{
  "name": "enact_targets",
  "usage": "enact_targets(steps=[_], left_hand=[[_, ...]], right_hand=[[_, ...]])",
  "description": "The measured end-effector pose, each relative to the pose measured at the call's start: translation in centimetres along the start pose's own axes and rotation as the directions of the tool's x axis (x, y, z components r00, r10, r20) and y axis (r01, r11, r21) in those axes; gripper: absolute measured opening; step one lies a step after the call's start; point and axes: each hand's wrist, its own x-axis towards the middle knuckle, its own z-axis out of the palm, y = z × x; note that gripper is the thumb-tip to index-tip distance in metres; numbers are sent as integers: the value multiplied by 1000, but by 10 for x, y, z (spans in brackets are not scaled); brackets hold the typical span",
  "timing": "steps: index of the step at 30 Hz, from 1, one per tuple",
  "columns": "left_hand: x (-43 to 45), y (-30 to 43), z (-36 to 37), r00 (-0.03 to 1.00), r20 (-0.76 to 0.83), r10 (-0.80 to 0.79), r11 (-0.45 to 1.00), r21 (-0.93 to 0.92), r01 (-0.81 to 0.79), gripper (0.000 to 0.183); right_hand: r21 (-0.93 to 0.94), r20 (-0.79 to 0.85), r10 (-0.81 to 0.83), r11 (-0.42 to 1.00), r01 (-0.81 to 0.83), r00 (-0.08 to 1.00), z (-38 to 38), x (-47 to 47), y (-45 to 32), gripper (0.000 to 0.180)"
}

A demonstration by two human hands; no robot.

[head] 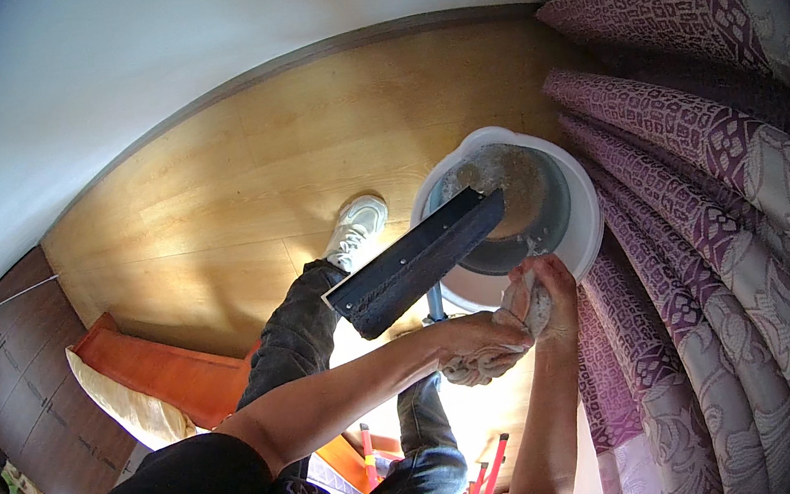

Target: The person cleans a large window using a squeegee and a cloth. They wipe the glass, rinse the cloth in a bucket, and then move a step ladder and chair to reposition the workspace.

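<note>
My left hand (480, 337) and my right hand (552, 285) are closed on one wet, bunched whitish cloth (483, 365), with suds on the part between them. They hold it over the near edge of a white plastic bucket (592, 219) of greyish, foamy water (546, 188). A long dark squeegee-like tool head (412, 263) with screws along it slants over the bucket's left side, on a bluish pole (435, 303). Most of the pole is hidden under my left forearm.
Purple and cream patterned curtains (707, 203) hang close on the right of the bucket. A white wall (255, 9) rises beyond the wooden floor (259, 145). My shoe (360, 221) stands left of the bucket. An orange piece of furniture (162, 371) and red metal legs (492, 480) are nearer me.
</note>
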Motion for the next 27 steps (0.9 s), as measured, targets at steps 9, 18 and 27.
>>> enact_targets(steps=[9, 18, 27], left_hand=[[31, -20, -22, 871, -419, 255, 941, 314, -125, 22], [34, -24, -9, 558, -527, 641, 560, 818, 129, 81], [21, -16, -9, 912, -266, 313, 946, 176, -274, 41]], right_hand=[[-769, -37, -372, 603, 212, 927, -7, 33, 27, 15], [-991, -133, -414, 67, -116, 900, 18, 29, 25, 20], [-535, 150, 47, 844, 41, 988, -22, 18, -20, 75]])
